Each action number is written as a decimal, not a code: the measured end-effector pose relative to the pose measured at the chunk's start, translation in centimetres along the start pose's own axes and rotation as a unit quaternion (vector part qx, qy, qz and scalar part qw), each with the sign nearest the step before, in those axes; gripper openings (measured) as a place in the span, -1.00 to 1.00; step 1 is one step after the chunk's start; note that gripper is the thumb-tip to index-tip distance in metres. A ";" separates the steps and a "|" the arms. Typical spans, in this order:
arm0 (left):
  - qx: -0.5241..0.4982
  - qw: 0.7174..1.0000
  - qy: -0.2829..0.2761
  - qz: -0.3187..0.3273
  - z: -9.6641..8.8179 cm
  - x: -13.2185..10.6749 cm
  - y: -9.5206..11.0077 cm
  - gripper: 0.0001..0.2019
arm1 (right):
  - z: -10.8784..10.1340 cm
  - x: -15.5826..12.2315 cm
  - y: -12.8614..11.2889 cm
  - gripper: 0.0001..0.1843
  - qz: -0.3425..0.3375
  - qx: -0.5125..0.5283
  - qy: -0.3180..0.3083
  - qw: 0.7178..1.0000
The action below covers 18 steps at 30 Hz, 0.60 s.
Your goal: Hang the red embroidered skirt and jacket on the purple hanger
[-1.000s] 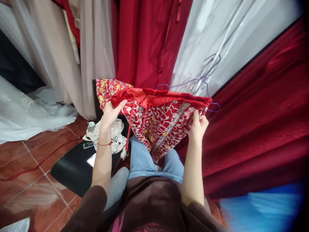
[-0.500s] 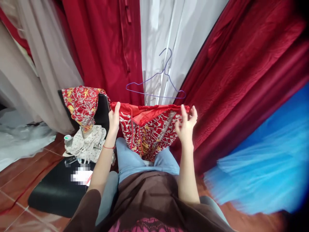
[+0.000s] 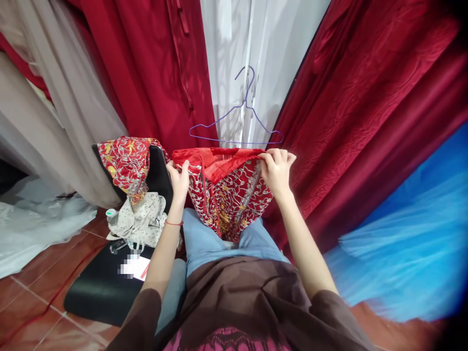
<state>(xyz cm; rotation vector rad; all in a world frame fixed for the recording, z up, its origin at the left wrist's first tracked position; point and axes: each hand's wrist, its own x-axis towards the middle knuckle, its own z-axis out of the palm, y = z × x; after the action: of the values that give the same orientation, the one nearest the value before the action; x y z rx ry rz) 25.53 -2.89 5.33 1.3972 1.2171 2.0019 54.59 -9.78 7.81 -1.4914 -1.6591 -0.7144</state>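
Observation:
A red garment (image 3: 234, 200) with silver and gold patterning and a plain red band along its upper edge is stretched between my hands over my lap. My left hand (image 3: 180, 181) grips its upper left corner, thumb up. At the upper right, my right hand (image 3: 277, 170) pinches the band, fingers bent over the edge. Just above the band is a purple wire hanger (image 3: 234, 141); whether the cloth is joined to it I cannot tell. The garment's lower end falls between my knees.
On my left a black chair (image 3: 98, 287) bears a similar red patterned cloth (image 3: 124, 163), a white dotted cloth (image 3: 146, 219) and a white card or screen (image 3: 137, 267). Dark red drapes (image 3: 365, 97) and blue tulle (image 3: 398, 248) hang to my right. White fabric (image 3: 44, 224) lies on the tiled floor.
My right hand has gone from spread fingers to a bent pinch on the band, shifting slightly left. My left hand has moved a little right and down along the edge.

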 end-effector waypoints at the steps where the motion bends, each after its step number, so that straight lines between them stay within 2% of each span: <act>1: 0.061 0.996 0.038 0.046 0.5 -0.1 0.4 -0.54 | 0.4 0.8 0.6 -0.68 -0.016 0.010 -0.019 1.000; 3: 0.170 0.974 0.070 0.134 1.9 -0.3 1.4 -0.44 | 1.1 2.2 2.1 -0.67 -0.041 0.028 -0.062 0.997; 4: 0.209 0.962 0.054 0.169 2.8 -0.4 2.0 -0.44 | 1.5 2.8 2.8 -0.67 -0.050 0.034 -0.085 0.995; 5: 0.237 0.951 0.018 0.200 3.9 -0.4 2.6 -0.47 | 1.8 3.4 3.6 -0.67 -0.057 0.035 -0.109 0.992; 7: 0.270 0.923 -0.090 0.259 6.7 -0.3 3.5 -0.55 | 2.4 4.2 5.0 -0.67 -0.071 0.021 -0.154 0.985; 10: 0.296 0.860 -0.254 0.329 11.6 0.5 3.7 -0.61 | 2.9 4.8 7.0 -0.65 -0.074 -0.018 -0.213 0.974; 14: 0.329 0.837 -0.310 0.309 17.6 2.2 2.3 -0.61 | 3.0 5.0 10.5 -0.64 -0.043 -0.012 -0.280 0.959; 16: 0.354 0.818 -0.334 0.306 19.4 2.6 1.6 -0.64 | 3.1 4.8 12.7 -0.68 -0.022 0.012 -0.294 0.955; 18: 0.383 0.802 -0.346 0.302 20.1 2.5 1.1 -0.67 | 3.2 4.4 14.8 -0.73 -0.004 0.046 -0.299 0.953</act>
<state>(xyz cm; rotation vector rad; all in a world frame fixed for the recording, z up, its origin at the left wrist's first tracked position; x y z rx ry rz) 42.77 6.86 9.90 2.8762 1.3456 0.9946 68.51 -2.50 8.42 -1.7382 -2.1044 -0.1783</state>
